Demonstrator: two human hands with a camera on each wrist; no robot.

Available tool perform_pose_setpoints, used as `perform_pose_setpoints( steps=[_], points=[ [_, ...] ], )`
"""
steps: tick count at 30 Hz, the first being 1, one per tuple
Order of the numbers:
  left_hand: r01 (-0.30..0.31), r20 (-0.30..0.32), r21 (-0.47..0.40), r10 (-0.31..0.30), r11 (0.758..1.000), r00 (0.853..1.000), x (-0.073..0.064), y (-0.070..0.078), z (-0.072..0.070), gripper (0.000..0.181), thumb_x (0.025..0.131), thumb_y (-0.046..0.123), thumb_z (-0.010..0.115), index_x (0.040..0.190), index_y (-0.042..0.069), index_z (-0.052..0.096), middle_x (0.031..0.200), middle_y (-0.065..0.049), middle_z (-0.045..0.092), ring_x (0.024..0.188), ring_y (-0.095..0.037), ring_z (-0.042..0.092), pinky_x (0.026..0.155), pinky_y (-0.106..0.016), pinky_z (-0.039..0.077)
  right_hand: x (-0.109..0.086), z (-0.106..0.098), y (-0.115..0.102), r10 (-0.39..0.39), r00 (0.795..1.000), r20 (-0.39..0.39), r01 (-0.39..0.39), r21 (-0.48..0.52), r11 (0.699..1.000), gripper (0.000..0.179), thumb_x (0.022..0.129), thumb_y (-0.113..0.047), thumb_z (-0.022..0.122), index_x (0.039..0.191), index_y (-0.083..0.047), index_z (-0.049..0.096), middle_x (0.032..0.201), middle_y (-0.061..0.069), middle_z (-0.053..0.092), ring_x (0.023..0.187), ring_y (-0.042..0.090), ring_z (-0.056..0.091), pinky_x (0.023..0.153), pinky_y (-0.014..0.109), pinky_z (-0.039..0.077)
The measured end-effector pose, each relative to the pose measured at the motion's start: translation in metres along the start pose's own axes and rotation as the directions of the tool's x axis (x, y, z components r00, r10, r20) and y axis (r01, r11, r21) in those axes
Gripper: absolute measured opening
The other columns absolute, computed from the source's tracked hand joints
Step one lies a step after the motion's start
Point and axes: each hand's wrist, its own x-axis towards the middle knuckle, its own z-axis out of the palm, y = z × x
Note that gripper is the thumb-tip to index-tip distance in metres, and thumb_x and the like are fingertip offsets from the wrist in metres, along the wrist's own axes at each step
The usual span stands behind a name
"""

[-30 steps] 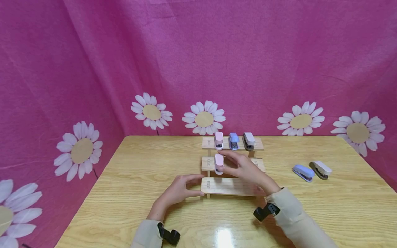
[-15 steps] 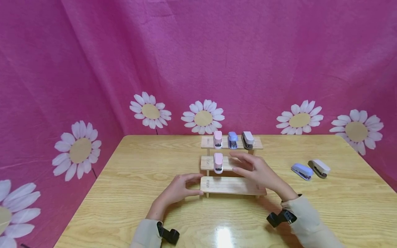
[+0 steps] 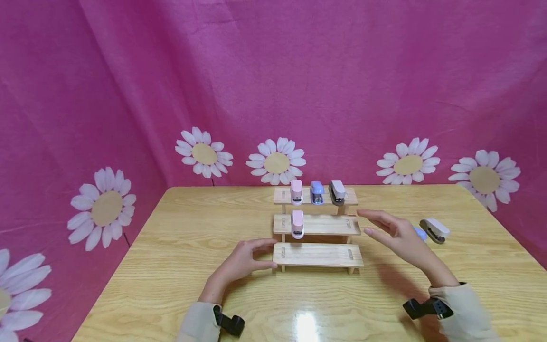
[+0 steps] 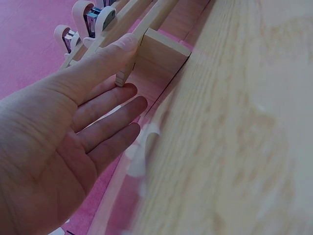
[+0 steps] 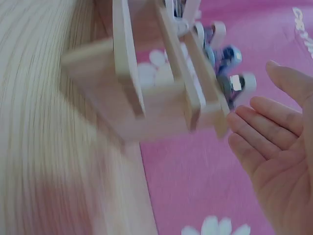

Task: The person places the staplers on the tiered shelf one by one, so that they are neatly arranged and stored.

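Observation:
A three-step wooden display stand (image 3: pixel 318 255) sits on the table. At the left end of its lowest step, my left hand (image 3: pixel 239 262) holds the board between thumb and forefinger; the other fingers extend below in the left wrist view. One pink stapler (image 3: pixel 297 224) stands at the left of the middle step. Along the top step are another pink stapler (image 3: pixel 297 192), a blue stapler (image 3: pixel 317 192) and a white-and-grey stapler (image 3: pixel 337 192). My right hand (image 3: pixel 406 242), holding nothing, hovers just right of the stand with fingers apart.
To the right on the table lie a second white-and-grey stapler (image 3: pixel 435 231) and a second blue stapler (image 3: pixel 420 232), the latter mostly hidden behind my right hand. A pink cloth with daisies (image 3: pixel 276 162) hangs behind the wood-grain table (image 3: pixel 179 228).
My right hand has let go of the pink stapler on the middle step and moved right, past the stand's end. My left hand has stayed at the lowest step.

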Motion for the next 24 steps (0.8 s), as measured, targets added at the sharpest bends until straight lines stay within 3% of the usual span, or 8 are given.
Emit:
perform_pose_setpoints(
  steps=[2, 8, 11, 17, 24],
  points=[
    [-0.004, -0.001, -0.005, 0.004, 1.0, 1.0, 0.0, 0.0, 0.0, 0.06, 0.082, 0.034, 0.078, 0.134, 0.012, 0.06, 0.134, -0.009, 0.064, 0.123, -0.024, 0.062, 0.11, -0.046, 0.046, -0.005, -0.008, 0.007, 0.004, 1.0, -0.029, -0.004, -0.031, 1.0, 0.04, 0.097, -0.012, 0.061, 0.137, -0.012, 0.057, 0.136, 0.011, 0.061, 0.116, -0.017, 0.051, 0.09, 0.003, 0.047],
    [-0.007, -0.006, -0.011, 0.007, 1.0, 1.0, 0.0, 0.0, 0.0, 0.059, 0.082, 0.032, 0.079, 0.134, 0.012, 0.06, 0.134, -0.009, 0.064, 0.122, -0.024, 0.063, 0.109, -0.046, 0.047, -0.021, -0.037, 0.038, 0.045, 0.995, -0.091, -0.049, -0.047, 0.998, 0.039, 0.098, -0.012, 0.058, 0.137, -0.003, 0.054, 0.129, -0.024, 0.058, 0.112, -0.021, 0.051, 0.089, -0.002, 0.044],
    [-0.004, -0.002, -0.004, 0.004, 1.0, 1.0, 0.0, 0.0, 0.001, 0.059, 0.082, 0.032, 0.079, 0.134, 0.012, 0.06, 0.134, -0.009, 0.063, 0.123, -0.024, 0.062, 0.11, -0.045, 0.046, -0.028, -0.049, 0.057, 0.053, 0.992, -0.112, -0.057, -0.036, 0.998, 0.038, 0.099, -0.008, 0.056, 0.135, 0.004, 0.052, 0.125, -0.033, 0.055, 0.11, -0.022, 0.051, 0.087, -0.003, 0.043],
    [-0.002, 0.0, -0.018, 0.002, 1.0, 1.0, 0.0, -0.001, 0.001, 0.059, 0.082, 0.031, 0.079, 0.134, 0.011, 0.06, 0.134, -0.009, 0.064, 0.122, -0.025, 0.063, 0.109, -0.046, 0.047, -0.039, -0.061, 0.085, 0.085, 0.985, -0.149, -0.09, -0.028, 0.996, 0.036, 0.099, -0.005, 0.054, 0.133, 0.008, 0.052, 0.12, -0.037, 0.054, 0.105, -0.025, 0.051, 0.084, -0.004, 0.043],
    [-0.004, -0.002, -0.015, 0.004, 1.0, 1.0, 0.0, 0.0, 0.001, 0.06, 0.082, 0.031, 0.079, 0.135, 0.011, 0.06, 0.135, -0.01, 0.063, 0.122, -0.025, 0.063, 0.109, -0.046, 0.047, -0.049, -0.064, 0.099, 0.246, 0.96, -0.131, -0.253, -0.041, 0.967, 0.045, 0.103, -0.024, 0.049, 0.136, 0.006, 0.048, 0.12, -0.032, 0.051, 0.105, -0.027, 0.045, 0.081, -0.004, 0.04]
  ],
)
